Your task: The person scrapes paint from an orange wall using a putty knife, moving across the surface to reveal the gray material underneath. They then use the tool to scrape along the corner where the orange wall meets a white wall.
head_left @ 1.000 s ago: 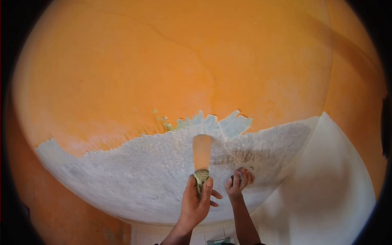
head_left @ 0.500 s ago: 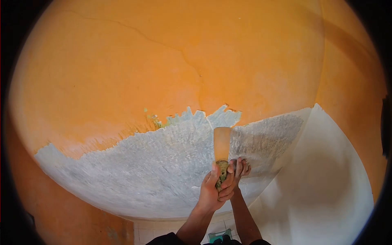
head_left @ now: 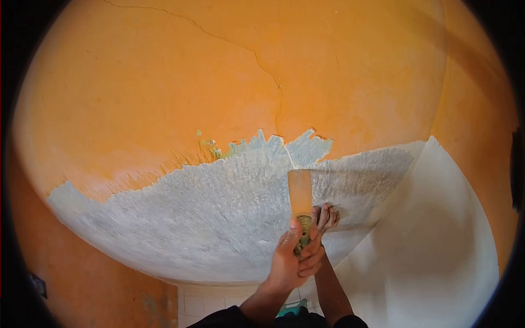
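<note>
My left hand [head_left: 292,259] is wrapped around the worn, mottled handle of a paint scraper [head_left: 300,191], its thumb lying along the handle. The wide blade points up over the bare grey part of the wall [head_left: 208,218], and its tip is just below the ragged edge of the orange paint [head_left: 180,98]. Beyond my left hand and to its right, my right hand [head_left: 328,217] has its fingers stretched upward against the grey surface. Its palm is partly hidden by the left hand.
A thin crack [head_left: 256,59] runs down the orange paint to the scraped edge. At the right, a white wall section [head_left: 437,218] meets the grey one in a corner. Pale floor tiles [head_left: 213,303] and a green object [head_left: 292,308] show below my arms.
My view has tilted down slightly, so the wall appears higher. The scraper sits lower against the paint edge, with the left hand still gripping it. The right hand stays by the wall.
</note>
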A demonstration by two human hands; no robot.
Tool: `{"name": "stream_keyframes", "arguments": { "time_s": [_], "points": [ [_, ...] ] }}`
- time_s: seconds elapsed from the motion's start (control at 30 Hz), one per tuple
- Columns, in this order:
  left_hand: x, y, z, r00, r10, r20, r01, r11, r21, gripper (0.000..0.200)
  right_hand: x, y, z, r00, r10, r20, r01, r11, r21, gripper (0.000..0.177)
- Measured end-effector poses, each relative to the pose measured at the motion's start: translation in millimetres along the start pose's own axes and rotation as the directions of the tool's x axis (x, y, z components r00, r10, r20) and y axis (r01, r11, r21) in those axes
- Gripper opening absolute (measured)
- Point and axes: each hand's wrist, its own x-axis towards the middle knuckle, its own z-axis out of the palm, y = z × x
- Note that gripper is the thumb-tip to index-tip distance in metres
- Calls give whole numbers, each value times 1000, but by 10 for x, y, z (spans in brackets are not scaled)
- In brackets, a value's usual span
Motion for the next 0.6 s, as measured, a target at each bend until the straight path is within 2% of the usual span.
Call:
{"name": "stream_keyframes", "arguments": {
  "time_s": [0.07, 0.13, 0.17, 0.23, 0.27, 0.47, 0.6],
  "points": [
    [-31, -45, 98, 999, -3, 42, 7, 995, -102, 48, -56, 5, -55, 999, -6, 43, 7, 1000, -22, 42],
    [30, -119, -122, 996, 72, -47, -68, 995, 79, 47, -85, 62, -137, 991, -22, 132, 25, 999, -23, 42],
    [82, -130, -203, 990, 120, -77, -104, 978, 179, 47, -97, 102, -129, 993, -55, 104, 61, 997, -50, 43],
    [206, -69, -53, 988, 152, -11, -149, 975, 163, 47, -89, 131, -19, 994, -109, 32, 112, 988, -110, 44],
    [205, -83, -12, 986, 167, 2, -165, 976, 141, 47, -141, 138, -12, 994, -88, 69, 96, 988, -119, 49],
    [142, -182, -90, 993, 109, -34, -110, 993, -31, 47, -139, 249, -22, 984, -157, 80, 162, 984, -67, 51],
    [302, -118, 87, 982, 187, 16, -188, 980, 61, 48, -309, 235, -65, 978, -111, 178, 122, 991, -47, 54]
  ]
}}
